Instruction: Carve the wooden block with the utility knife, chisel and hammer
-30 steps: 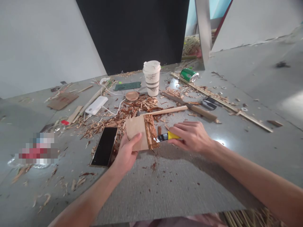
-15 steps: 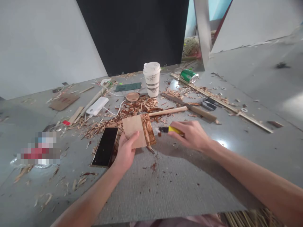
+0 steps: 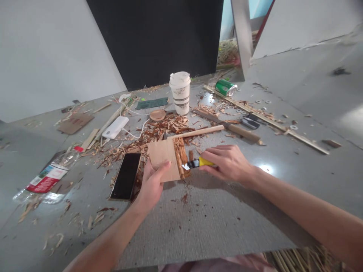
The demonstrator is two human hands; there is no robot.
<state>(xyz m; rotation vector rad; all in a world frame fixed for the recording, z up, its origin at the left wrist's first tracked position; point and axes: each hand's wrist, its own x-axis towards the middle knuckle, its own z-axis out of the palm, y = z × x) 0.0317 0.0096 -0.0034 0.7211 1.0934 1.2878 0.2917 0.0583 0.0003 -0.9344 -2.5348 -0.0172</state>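
Note:
My left hand [image 3: 152, 184] grips a flat wooden block [image 3: 164, 158] from below, thumb on its pale face; its right edge is rough reddish bark. My right hand [image 3: 228, 163] is closed on a yellow-handled utility knife [image 3: 197, 163], whose blade tip rests against the bark edge of the block. Both hands hover just above the grey floor [image 3: 198, 223], over a spot of small bark crumbs.
A black phone [image 3: 125, 180] lies just left of my left hand. Beyond are wood shavings [image 3: 159, 132], a wooden stick [image 3: 200, 132], a paper cup [image 3: 179, 92], a white power bank [image 3: 115, 126], a green can [image 3: 225, 87], a long-handled blade [image 3: 227, 127] and a crushed plastic bottle [image 3: 47, 177].
The knife had swung out to the right, clear of the block; now it is back with its blade against the bark edge. The block has tilted slightly in my left hand.

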